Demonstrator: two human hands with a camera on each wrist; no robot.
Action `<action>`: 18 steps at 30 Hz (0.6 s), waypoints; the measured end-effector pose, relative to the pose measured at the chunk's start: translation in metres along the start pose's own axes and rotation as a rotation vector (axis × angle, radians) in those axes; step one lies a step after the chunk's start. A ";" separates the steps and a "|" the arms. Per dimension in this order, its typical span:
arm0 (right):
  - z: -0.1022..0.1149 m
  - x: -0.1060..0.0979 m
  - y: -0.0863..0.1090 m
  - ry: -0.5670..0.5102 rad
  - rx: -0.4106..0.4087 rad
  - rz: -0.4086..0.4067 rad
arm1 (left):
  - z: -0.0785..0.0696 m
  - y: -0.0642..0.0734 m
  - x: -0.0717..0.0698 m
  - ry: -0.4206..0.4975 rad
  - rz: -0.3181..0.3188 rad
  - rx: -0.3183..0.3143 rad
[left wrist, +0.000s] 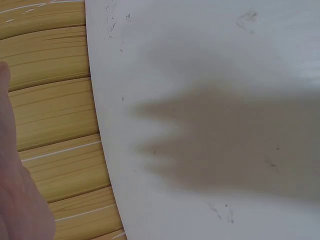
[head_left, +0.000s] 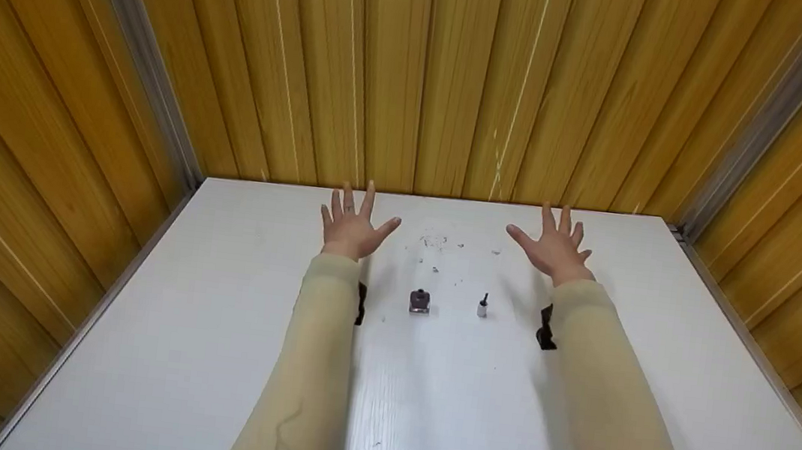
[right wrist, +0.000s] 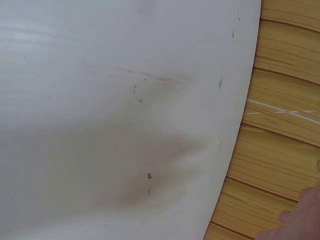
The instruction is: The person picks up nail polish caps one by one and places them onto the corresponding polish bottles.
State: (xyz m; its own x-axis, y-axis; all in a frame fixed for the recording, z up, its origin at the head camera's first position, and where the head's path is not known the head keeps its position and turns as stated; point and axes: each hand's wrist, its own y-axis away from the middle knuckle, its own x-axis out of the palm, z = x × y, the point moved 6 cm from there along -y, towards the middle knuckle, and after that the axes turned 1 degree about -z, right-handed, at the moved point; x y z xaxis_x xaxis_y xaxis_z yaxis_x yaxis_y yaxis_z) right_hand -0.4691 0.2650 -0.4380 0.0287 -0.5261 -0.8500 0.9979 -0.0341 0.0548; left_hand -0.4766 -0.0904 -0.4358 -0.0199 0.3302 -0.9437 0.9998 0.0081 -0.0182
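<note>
Both hands are held out over the white table with fingers spread and nothing in them. The left hand [head_left: 351, 231] is left of centre, its thumb pointing inward. Opposite it, the right hand [head_left: 556, 252] mirrors that pose. Between the forearms stands a small uncapped bottle of dark nail polish [head_left: 420, 302]. To its right the white nail polish cap [head_left: 483, 309] stands with its dark brush pointing up. Only the edge of the left hand [left wrist: 20, 185] shows in the left wrist view, and part of the right hand [right wrist: 300, 217] in the right wrist view.
The white table [head_left: 208, 324] has dark specks and smudges [head_left: 434, 242] between the hands. A wood-patterned panel wall [head_left: 456, 73] rises along the far edge, with similar panels at both sides. A dark band piece [head_left: 547, 331] sits by the right forearm.
</note>
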 end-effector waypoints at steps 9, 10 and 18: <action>-0.008 0.019 -0.002 -0.173 -0.017 0.035 | 0.013 0.004 0.015 0.216 0.001 -0.006; -0.008 0.021 -0.002 -0.187 -0.025 0.034 | 0.015 0.004 0.016 0.253 -0.005 -0.009; -0.011 0.034 0.004 -0.378 -0.052 0.043 | 0.023 0.009 0.029 0.602 -0.023 -0.010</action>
State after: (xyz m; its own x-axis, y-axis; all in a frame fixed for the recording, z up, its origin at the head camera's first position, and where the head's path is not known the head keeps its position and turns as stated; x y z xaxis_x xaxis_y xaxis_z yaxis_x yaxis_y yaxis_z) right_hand -0.4637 0.2561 -0.4722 0.0573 -0.8025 -0.5939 0.9981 0.0329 0.0518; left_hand -0.4685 -0.1025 -0.4704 -0.0418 0.8065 -0.5898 0.9991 0.0295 -0.0305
